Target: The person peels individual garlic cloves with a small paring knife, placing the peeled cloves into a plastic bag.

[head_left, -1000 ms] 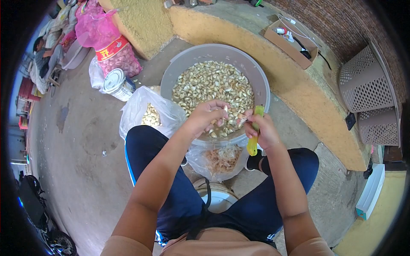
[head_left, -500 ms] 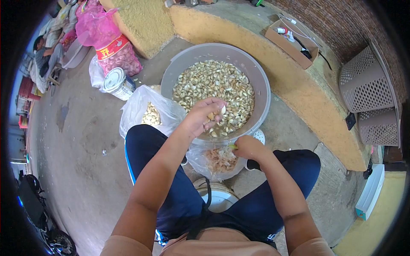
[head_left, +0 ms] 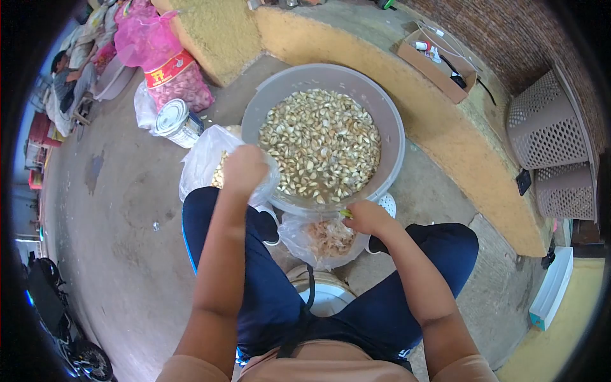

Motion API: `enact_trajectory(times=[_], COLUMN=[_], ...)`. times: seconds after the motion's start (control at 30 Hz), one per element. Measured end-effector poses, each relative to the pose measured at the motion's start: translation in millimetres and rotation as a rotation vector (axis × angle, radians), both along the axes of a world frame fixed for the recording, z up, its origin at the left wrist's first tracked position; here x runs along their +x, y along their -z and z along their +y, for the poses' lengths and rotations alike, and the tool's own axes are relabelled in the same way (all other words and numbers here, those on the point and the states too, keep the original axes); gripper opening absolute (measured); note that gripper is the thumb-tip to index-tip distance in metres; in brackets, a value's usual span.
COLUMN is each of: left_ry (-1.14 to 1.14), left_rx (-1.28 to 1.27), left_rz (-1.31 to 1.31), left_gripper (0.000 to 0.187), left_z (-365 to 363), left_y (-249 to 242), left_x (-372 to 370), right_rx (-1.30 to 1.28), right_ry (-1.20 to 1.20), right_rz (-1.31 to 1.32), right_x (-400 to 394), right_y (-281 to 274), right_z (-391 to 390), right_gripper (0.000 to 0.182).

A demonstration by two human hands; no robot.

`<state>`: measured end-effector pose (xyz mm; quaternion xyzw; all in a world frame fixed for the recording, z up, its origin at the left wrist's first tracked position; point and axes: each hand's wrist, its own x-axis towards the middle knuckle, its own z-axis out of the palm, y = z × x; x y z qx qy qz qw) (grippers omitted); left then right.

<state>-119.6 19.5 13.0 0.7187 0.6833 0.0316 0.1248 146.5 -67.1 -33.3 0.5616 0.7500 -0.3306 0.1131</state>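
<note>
Head view, contents as follows. One wide grey tub [head_left: 382, 105], on the floor [head_left: 133, 254] in front of the person, holding a great many garlic cloves [head_left: 324, 140] in liquid. One left hand [head_left: 247, 169], motion-blurred, above a white plastic bag [head_left: 201, 155] beside the tub; fingers seemingly curled, the opening and any contents cannot be told. Within that bag, paler cloves [head_left: 218, 176]. One right hand [head_left: 370, 218], closed on a yellow-green tool [head_left: 346, 213], mostly hidden, by the tub's near rim, above a clear bag [head_left: 294, 240] of papery skins [head_left: 332, 239]. Handling notes, by judgement: cloves light, small, firm, slippery when wet, easily bruised or nicked; best pinched lightly across the broad middle with fingertips. Skins probably weightless, brittle, inclined to cling. Nearby: one lidded tin [head_left: 178, 124], one pink net sack [head_left: 184, 89].
</note>
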Motion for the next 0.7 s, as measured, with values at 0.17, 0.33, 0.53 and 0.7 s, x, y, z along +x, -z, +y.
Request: enact_trajectory(times=[0.17, 0.33, 0.53, 0.7], left_ry=[-0.160, -0.195, -0.248, -0.264], left_rx=[0.026, -0.262, -0.723, -0.942], left_rz=[0.050, -0.654, -1.317, -1.492], left_gripper=[0.032, 0.030, 0.025, 0.022], left_z=[-1.9, 11.3, -7.0, -21.0], left_y=[-15.0, -15.8, -11.1, -1.2], left_x=[-40.7, -29.8, 42.4, 76.4], right_rx=[-0.026, 0.057, 0.042, 0.060], right_ry=[-0.011, 0.076, 0.498, 0.681], right_rz=[0.013, 0.104, 0.580, 0.882], right_x=[-0.4, -0.4, -7.8, -9.8], right_y=[3.0, -5.5, -30.3, -44.5], right_z=[2.1, 5.7, 12.2, 16.0], right_gripper=[0.030, 0.033, 0.027, 0.024])
